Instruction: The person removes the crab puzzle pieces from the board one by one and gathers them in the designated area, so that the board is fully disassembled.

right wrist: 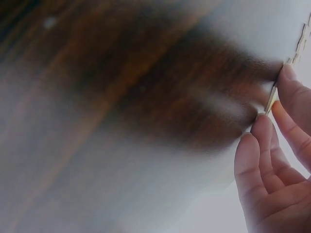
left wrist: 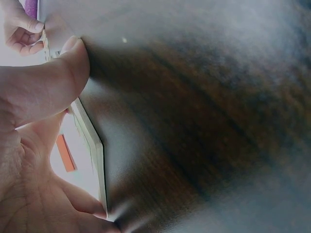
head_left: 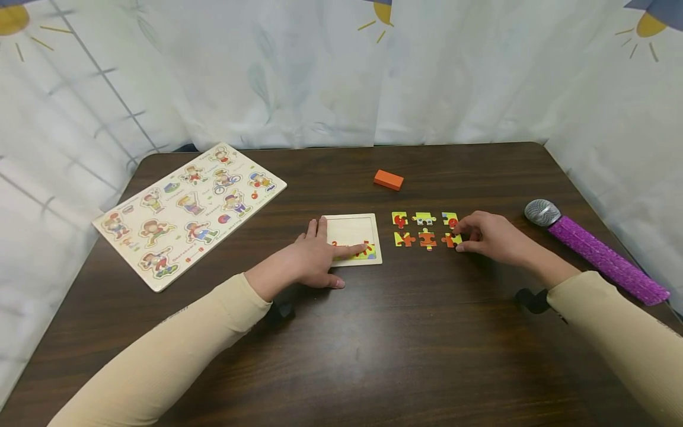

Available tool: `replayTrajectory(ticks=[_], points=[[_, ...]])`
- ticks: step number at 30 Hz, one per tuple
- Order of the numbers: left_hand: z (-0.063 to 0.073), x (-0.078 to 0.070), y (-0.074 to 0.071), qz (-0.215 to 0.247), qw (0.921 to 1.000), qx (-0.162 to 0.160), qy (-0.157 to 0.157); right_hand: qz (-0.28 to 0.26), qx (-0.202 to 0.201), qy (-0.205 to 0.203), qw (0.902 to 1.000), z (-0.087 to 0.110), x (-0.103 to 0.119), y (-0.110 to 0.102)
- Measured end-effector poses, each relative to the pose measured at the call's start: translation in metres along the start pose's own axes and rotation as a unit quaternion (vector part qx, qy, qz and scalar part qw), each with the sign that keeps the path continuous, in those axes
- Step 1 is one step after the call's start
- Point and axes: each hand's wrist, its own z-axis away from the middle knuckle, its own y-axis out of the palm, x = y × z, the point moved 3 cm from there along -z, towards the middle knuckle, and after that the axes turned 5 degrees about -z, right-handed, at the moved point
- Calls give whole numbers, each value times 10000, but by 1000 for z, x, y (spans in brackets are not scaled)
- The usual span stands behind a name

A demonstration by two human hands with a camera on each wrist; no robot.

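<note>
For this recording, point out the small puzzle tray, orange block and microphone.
Small puzzle tray (head_left: pixel 350 230), head view: its bare, pale floor.
Orange block (head_left: pixel 389 178), head view: its upper face.
Microphone (head_left: pixel 605 258), head view: middle of its purple handle.

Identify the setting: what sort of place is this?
Probably a curtained-off indoor play or recording spot; home or studio, can't tell. Clues: the dark table, pale printed curtains behind and beside it, and colorful jigsaw pieces laid out on top.
</note>
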Motion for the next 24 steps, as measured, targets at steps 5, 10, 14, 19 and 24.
replayTrajectory(ticks=[5, 10, 14, 19, 24], points=[[0, 0, 1, 58, 10000, 5, 16, 19, 48, 23, 10000, 0, 1, -1], [0, 0, 1, 90, 10000, 6, 13, -79, 46, 9, 10000, -3, 7, -5], [1, 0, 1, 78, 10000, 24, -22, -84, -3, -272, 9996, -12, 23, -3], [-1, 0, 0, 92, 9999, 41, -25, 41, 56, -780, 9969, -33, 54, 14], [-3, -1, -1, 63, 9999, 81, -5, 225, 359, -1232, 9915, -55, 91, 34]])
